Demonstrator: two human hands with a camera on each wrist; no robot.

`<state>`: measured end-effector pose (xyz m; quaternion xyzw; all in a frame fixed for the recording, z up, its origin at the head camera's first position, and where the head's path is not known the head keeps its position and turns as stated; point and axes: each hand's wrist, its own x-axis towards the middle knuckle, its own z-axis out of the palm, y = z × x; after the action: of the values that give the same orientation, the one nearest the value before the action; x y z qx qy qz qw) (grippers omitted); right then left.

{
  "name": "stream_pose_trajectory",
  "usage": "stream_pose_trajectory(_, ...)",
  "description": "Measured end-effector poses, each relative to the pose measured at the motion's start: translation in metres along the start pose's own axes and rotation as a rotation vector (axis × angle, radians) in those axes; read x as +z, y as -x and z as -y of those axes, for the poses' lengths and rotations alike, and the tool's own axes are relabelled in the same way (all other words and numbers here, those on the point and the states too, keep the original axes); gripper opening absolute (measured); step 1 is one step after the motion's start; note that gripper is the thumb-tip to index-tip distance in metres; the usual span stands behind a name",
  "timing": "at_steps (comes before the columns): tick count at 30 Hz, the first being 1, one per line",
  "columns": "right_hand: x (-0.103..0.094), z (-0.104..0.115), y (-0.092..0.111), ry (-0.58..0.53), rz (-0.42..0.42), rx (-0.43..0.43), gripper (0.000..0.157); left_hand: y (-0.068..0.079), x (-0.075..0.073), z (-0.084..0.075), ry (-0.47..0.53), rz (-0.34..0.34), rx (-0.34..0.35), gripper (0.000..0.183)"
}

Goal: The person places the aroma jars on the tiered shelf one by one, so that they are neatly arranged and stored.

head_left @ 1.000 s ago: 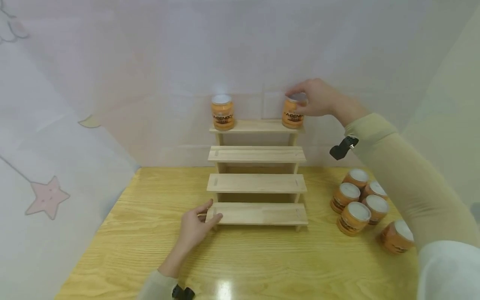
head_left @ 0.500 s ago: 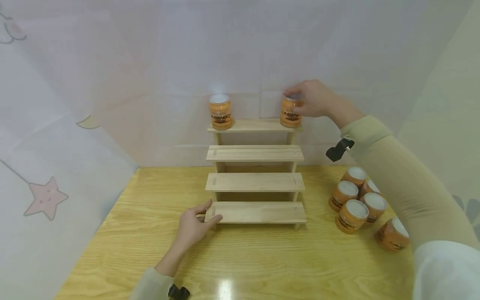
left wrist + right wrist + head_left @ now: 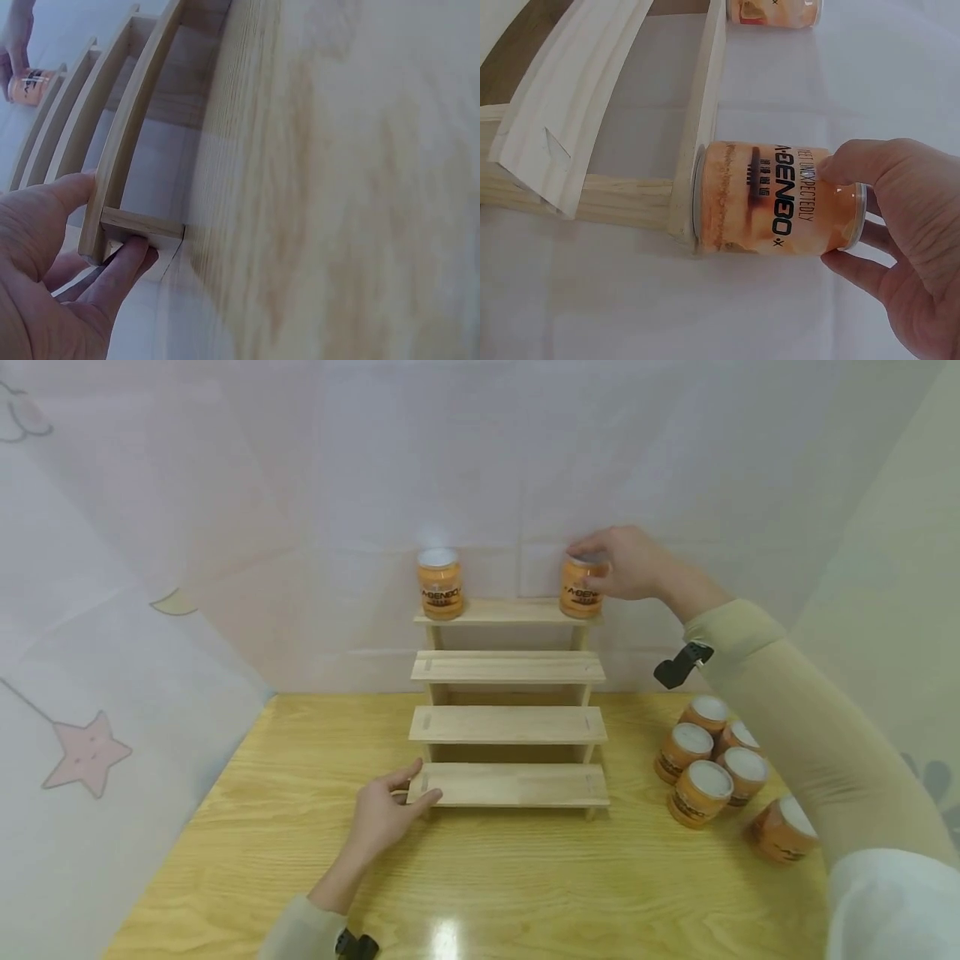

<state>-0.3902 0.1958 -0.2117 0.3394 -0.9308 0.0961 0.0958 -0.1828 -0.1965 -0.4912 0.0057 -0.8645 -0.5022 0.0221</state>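
Observation:
A stepped wooden rack (image 3: 510,724) with several shelves stands on the table. My right hand (image 3: 628,564) grips an orange can (image 3: 581,595) near its top, thumb on the front and fingers over the far side. The can stands upright at the right end of the top shelf, and the right wrist view shows its base against the shelf board. A matching can (image 3: 441,589) stands at that shelf's left end. My left hand (image 3: 382,814) holds the left end of the lowest shelf, thumb on the board's top and fingers around the end support (image 3: 142,225).
Several more orange cans (image 3: 701,793) with pale lids are grouped on the table right of the rack, under my right forearm. One can (image 3: 783,829) stands apart nearer the front. A pale cloth backdrop (image 3: 360,485) rises behind the rack; wood tabletop (image 3: 480,885) extends in front.
The view has shifted slightly. My right hand stays on the can at the top shelf's right end, and my left hand keeps its hold on the lowest shelf.

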Motion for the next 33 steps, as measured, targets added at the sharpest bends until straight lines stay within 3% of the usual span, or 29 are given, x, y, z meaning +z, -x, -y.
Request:
stream_pose_trajectory(4,0.0,-0.001,0.006,0.006,-0.021,-0.015,0.054,-0.001,0.002,-0.001,-0.015,0.0,0.01,0.07)
stream_pose_trajectory(11,-0.014,-0.013,0.025,-0.027,-0.165,-0.031,0.047,-0.002,0.004,-0.002,0.0,-0.001,0.017,0.069)
stream_pose_trajectory(19,-0.032,-0.027,0.048,0.013,-0.196,0.012,0.04,-0.008,0.003,0.001,-0.029,0.0,0.017,0.069)
stream_pose_trajectory(24,-0.037,-0.036,0.063,0.057,-0.148,0.034,0.036,-0.009,0.004,0.0,-0.036,-0.002,0.045,0.069)
stream_pose_trajectory(33,-0.034,-0.048,0.087,0.084,0.014,0.082,0.032,-0.01,0.003,0.0,-0.068,-0.013,0.035,0.067)
